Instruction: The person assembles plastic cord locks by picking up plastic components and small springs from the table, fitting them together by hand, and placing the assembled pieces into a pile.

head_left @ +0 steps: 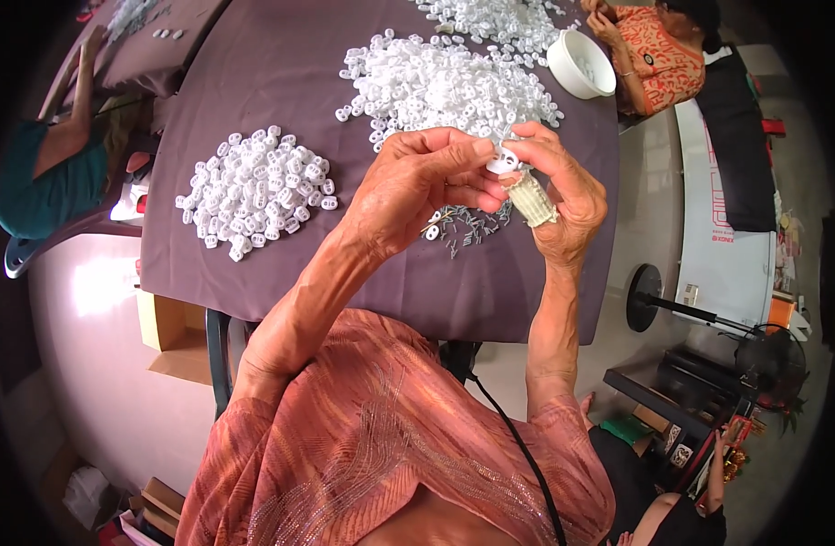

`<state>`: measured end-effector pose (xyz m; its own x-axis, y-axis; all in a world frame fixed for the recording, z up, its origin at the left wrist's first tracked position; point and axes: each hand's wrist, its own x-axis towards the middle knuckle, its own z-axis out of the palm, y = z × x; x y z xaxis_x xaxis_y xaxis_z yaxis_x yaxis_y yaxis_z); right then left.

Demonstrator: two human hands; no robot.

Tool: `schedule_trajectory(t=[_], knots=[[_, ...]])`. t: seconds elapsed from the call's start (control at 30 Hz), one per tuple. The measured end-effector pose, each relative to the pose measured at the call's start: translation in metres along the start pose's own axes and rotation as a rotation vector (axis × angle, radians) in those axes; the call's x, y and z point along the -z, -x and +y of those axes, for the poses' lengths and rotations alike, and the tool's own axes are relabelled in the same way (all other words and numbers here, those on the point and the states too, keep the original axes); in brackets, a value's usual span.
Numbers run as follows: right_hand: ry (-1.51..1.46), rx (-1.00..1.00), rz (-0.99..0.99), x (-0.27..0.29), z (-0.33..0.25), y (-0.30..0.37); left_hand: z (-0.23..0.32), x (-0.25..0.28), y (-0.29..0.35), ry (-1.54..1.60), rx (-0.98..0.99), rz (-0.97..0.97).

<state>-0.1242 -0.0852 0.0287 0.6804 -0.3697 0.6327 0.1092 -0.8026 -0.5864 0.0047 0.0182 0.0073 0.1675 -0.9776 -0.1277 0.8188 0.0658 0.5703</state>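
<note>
Over tbl (263, 82), L hand (401, 182) & R hand (574, 205) pinch same sm white pc (503, 163), grips nearly closed.

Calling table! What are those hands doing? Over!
Left hand and right hand pinching white piece. Piece partly hidden by fingers. White pile just beyond.

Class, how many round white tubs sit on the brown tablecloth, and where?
1. The white tub sits by the right edge of the brown tablecloth, beside the large heap of white pieces. No other shows.
</note>
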Motion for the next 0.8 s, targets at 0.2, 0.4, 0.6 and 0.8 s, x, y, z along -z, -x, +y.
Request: schedule_trajectory(t=[0.2, 0.4, 0.6, 0.8], knots=[[-0.02, 0.026, -0.004, -0.001, -0.001, 0.0, 0.005, 0.0, 0.002, -0.011, 0.011, -0.007], [-0.023, -0.042, -0.01, 0.0, -0.009, -0.002, 0.005, -0.001, 0.004, -0.056, -0.038, 0.002], [-0.145, -0.208, -0.086, 0.002, -0.015, -0.007, 0.003, 0.005, 0.001, -0.077, -0.026, 0.014], [-0.256, -0.636, -0.01, -0.013, 0.006, -0.001, -0.007, 0.021, -0.012, -0.024, -0.013, 0.063]])
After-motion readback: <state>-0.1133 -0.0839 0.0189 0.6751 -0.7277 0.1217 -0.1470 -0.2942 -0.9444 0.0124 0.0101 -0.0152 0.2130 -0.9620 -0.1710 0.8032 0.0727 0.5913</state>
